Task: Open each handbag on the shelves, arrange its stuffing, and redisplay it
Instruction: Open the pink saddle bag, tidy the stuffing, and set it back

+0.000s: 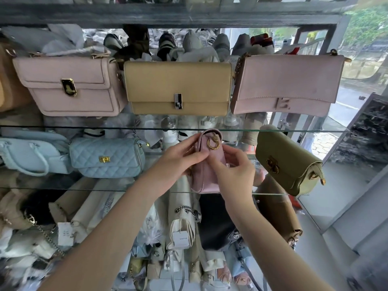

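At the near edge of the middle glass shelf [63,188], between the blue bag [107,158] on the left and the olive bag [287,164] on the right, sits the pink bag [206,179]. The left hand [180,158] grips its left side beside the gold clasp [212,143], and the right hand [233,173] pinches its front. A hard tug on the flap could pull it off the lip. The olive bag already leans outward, so a nudge from the right arm might topple it.
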